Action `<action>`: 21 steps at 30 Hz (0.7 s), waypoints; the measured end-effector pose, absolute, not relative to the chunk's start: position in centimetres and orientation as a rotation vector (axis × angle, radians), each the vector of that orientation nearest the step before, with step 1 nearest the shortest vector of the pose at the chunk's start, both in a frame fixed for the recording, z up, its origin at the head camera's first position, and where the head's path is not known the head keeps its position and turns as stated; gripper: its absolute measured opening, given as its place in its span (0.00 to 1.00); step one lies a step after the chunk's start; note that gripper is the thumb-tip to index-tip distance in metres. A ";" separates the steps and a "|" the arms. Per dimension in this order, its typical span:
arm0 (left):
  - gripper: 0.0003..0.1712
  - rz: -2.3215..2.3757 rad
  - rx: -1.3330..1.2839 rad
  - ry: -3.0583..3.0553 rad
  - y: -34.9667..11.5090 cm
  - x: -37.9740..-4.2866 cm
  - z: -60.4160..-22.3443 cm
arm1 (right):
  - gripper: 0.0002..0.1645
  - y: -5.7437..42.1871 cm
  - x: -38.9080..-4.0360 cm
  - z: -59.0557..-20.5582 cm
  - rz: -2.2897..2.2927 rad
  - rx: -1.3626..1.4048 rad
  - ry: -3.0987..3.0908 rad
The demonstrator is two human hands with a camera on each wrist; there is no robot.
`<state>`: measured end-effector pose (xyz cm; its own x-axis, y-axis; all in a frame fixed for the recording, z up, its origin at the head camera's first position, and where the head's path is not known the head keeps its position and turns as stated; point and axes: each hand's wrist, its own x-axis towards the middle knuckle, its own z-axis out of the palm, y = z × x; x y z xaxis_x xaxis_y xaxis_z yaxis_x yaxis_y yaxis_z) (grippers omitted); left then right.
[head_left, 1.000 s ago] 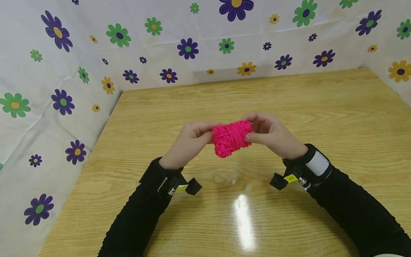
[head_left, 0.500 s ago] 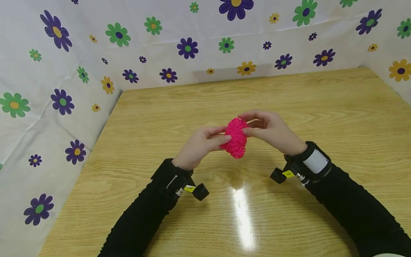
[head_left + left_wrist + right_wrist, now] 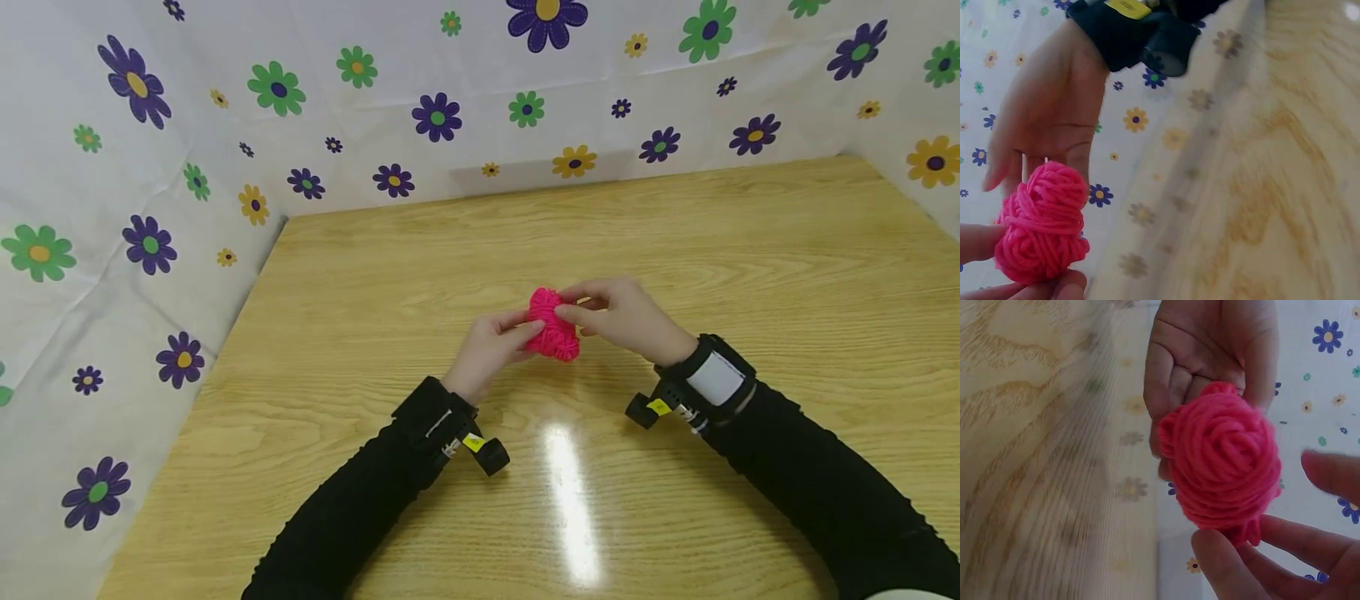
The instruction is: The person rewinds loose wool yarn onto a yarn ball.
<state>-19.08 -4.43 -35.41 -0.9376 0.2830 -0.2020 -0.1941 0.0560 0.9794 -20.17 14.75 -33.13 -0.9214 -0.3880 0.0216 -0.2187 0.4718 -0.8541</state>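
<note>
A bright pink ball of yarn is held up between both hands over the table. My left hand grips its left side, thumb in front and fingers behind. From the right, my right hand pinches it, thumb on the near face and index finger at the upper edge. Windings of the yarn ball show in the left wrist view, with the right hand beyond it. The rounded end of the yarn fills the middle of the right wrist view, the left hand behind it.
The wooden table spreads under both arms, with a bright light reflection near the front. A white cloth with printed flowers hangs along the back and left side. Both wrists wear black straps with small cameras.
The yarn ball has turned from lying sideways to more upright and shifted slightly right. My left hand has moved right with it; the right hand has dipped a little toward the person.
</note>
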 end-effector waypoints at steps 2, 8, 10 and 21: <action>0.19 1.882 0.081 2.077 -4.5 -19.3 -35.9 | 0.30 14.7 -20.4 -33.4 -1.340 -0.557 2.509; 0.21 1.693 0.077 2.246 -4.2 -20.0 -36.9 | 0.39 14.1 -20.6 -34.1 -1.174 -0.608 2.556; 0.21 1.647 0.076 2.268 -4.0 -20.2 -37.2 | 0.38 14.0 -20.6 -34.3 -1.146 -0.604 2.595; 0.23 1.323 0.158 2.485 -3.8 -20.8 -37.0 | 0.35 14.1 -20.8 -35.5 -1.094 -0.583 2.598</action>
